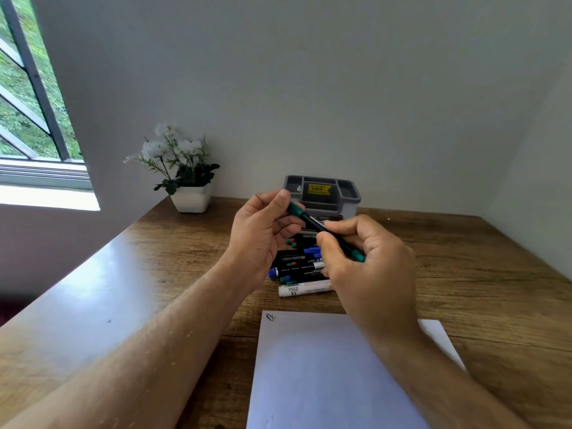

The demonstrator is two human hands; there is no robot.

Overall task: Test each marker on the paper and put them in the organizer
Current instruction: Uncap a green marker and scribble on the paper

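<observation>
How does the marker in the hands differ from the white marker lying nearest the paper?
The held marker has a black barrel with green ends; the white marker has a white barrel. The held marker is off the table, gripped by the left hand and right hand and tilted; the white marker lies flat on the table.

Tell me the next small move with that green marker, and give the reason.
Probably pull the cap off. The left hand pinches the green cap while the right hand grips the barrel of the marker, held above the pile. The cap looks seated, so the marker cannot write yet. The paper shows just one small scribble, in its top left corner.
</observation>
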